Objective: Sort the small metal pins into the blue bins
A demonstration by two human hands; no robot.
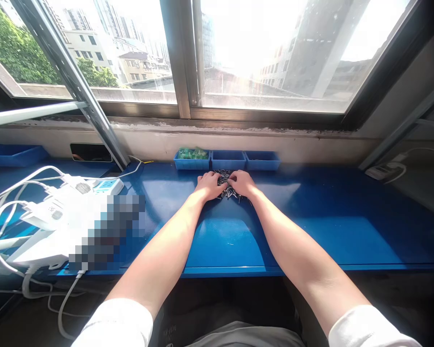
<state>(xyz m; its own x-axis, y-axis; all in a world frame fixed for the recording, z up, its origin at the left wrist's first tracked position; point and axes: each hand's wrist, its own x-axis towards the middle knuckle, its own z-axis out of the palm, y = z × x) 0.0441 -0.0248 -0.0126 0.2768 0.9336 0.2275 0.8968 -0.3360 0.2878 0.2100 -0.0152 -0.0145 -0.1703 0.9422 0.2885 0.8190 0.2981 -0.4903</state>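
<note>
A pile of small dark and silvery metal pieces, screw-like in shape [228, 194], lies on the blue tabletop [227, 236]. My left hand [209, 186] rests at the pile's left side, thumb and fingers drawn together over the pieces. From the right, my right hand [244, 183] reaches in with its fingers curled and the thumb close to the fingertips. Whatever either hand pinches is too small and too hidden to name. The two hands nearly meet above the pile.
Behind the pile stand joined blue bins: one with green packets [193, 153], a middle bin [228, 160] and a right bin [262, 161]. White chargers and cables [63, 197] crowd the left, beside a power strip [108, 186]. A metal post [94, 115] rises at the back left.
</note>
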